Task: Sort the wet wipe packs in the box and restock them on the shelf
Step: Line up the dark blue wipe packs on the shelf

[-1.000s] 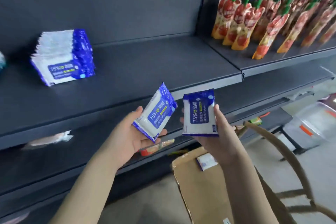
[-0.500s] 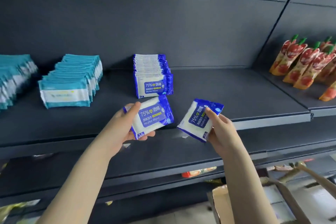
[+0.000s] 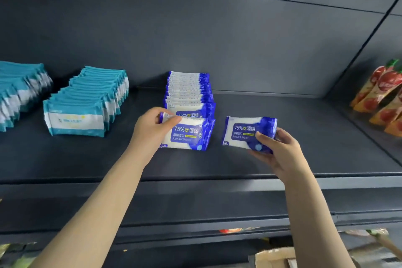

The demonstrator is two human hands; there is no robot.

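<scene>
A row of blue-and-white alcohol wipe packs [image 3: 188, 91] stands front to back in the middle of the dark shelf [image 3: 282, 159]. My left hand [image 3: 152, 129] pinches the top left corner of one such pack [image 3: 187, 135], which stands upright against the front of that row. My right hand [image 3: 277, 148] holds a second blue pack [image 3: 245, 131] by its right end, upright over the shelf just right of the row. Whether this pack touches the shelf I cannot tell. The cardboard box [image 3: 274, 257] shows at the bottom edge.
Two rows of teal-and-white wipe packs [image 3: 87, 104] [image 3: 19, 91] stand at the left of the shelf. Red fruit pouches [image 3: 382, 98] fill the adjoining shelf at the right. Lower shelves run below, with a few loose items on them.
Both hands have moved up and forward over the shelf. The left pack now stands against the front of the blue row; the right pack has turned level and upright beside it.
</scene>
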